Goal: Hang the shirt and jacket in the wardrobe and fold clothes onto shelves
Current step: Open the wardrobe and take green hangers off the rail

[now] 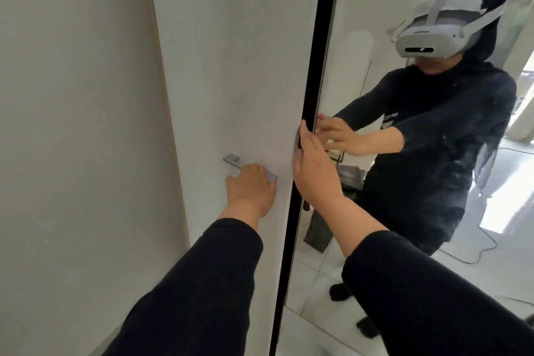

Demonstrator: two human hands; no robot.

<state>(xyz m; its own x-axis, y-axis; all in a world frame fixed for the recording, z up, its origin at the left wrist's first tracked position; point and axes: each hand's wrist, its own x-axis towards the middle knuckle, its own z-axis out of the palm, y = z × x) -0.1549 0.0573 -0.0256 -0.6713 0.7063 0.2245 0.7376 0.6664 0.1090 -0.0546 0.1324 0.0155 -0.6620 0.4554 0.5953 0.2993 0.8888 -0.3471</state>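
- So counting things up: two hands, two dark sleeves, one white door panel (pixel 237 66) filling the middle of the frame, one metal lever handle (pixel 232 159) on it, and one mirrored panel (pixel 361 225) taking up the right side, with a black edge strip (pixel 312 95) running top to bottom between the two.
- No shirt, jacket or other clothes to hang are showing anywhere, so I can't tell where they're lying. The wardrobe, if that's what these panels are, is looking closed, with no shelves in view.
- The left hand (pixel 251 188), lower centre of the frame, is sitting on top of the lever handle, fingers curled down over the bar and pressed together. The fingertips are hidden behind the hand, so I can't tell how tightly it's gripping.
- The right hand (pixel 315 165), just right of centre, is reaching up along the black edge strip with fingers straight and held close together, tips touching the edge where the white panel is meeting the mirror. It isn't holding anything.
- Both arms are stretching forward from the bottom of the frame, sleeves pulled up a bit so the wrists are showing.
- The mirror is showing the person's reflection (pixel 433 139) in dark clothes, wearing a white headset (pixel 427 37) at the upper right, with both reflected hands reaching toward the same edge.
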